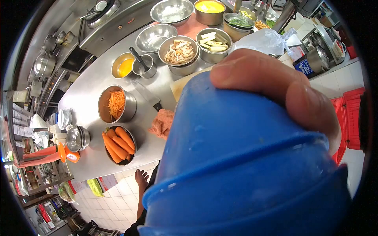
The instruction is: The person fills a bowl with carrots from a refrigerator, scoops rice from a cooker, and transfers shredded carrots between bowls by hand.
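My right hand (275, 78) is wrapped around a blue plastic cup (236, 149), which looms very close to the camera and fills much of the lower right. Its narrower end points up and away, and raised ridges run round its side. The wide end goes out of view at the bottom, so what it contains is hidden. My left hand (142, 177) hangs low beside the steel table (86, 102) with its fingers apart, holding nothing. Nearest to it on the tabletop is a bowl of whole carrots (119, 144).
Shredded carrot (116, 104) fills one steel pot; a knife (147, 96) and a pinkish cloth (161, 124) lie near it. Farther back stand bowls of shredded pale food (179, 52), cut pale-green sticks (214, 42) and yellow liquid (210, 6). A red bin (352, 118) stands at the right.
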A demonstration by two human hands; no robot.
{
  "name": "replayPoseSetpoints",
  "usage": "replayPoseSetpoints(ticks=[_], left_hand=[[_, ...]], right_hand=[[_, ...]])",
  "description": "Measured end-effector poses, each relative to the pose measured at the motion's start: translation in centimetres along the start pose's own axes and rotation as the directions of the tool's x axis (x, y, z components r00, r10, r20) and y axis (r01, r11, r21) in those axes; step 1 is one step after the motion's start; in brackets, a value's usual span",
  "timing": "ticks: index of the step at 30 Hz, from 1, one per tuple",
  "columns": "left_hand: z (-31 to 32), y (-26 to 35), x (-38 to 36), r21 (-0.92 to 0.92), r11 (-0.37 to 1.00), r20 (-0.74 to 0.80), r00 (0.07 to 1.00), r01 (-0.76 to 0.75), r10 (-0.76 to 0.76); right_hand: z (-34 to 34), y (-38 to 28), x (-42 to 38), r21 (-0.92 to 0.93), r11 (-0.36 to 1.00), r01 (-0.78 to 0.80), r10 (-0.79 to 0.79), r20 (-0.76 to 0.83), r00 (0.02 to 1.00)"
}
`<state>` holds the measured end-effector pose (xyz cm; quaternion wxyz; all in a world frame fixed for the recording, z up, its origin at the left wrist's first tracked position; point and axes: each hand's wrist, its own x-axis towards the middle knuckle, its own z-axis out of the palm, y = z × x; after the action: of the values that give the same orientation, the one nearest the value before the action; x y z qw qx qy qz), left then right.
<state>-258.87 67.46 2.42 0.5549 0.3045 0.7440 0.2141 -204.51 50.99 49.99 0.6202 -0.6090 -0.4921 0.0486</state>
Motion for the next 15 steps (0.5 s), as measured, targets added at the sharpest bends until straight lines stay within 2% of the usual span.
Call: replayPoseSetpoints(ticks=[9, 13, 15], left_hand=[[-0.1, -0.9, -0.4, -0.004, 1.0, 0.01, 1.0, 0.005, -0.005], [-0.7, -0.9, -0.3, 0.072, 0.997, 0.065, 0.997, -0.033, 0.028], [-0.4, -1.3, -0.3, 0.033, 0.999, 0.028, 0.999, -0.019, 0.018]], right_hand=[[-0.1, 0.4, -0.4, 0.013, 1.0, 0.012, -0.012, 0.018, 1.0], [-0.4, 0.9, -0.4, 0.036, 0.999, 0.03, -0.031, 0.024, 0.999], [-0.9, 1.3, -0.4, 0.052, 0.998, 0.047, -0.049, 0.036, 0.998]])
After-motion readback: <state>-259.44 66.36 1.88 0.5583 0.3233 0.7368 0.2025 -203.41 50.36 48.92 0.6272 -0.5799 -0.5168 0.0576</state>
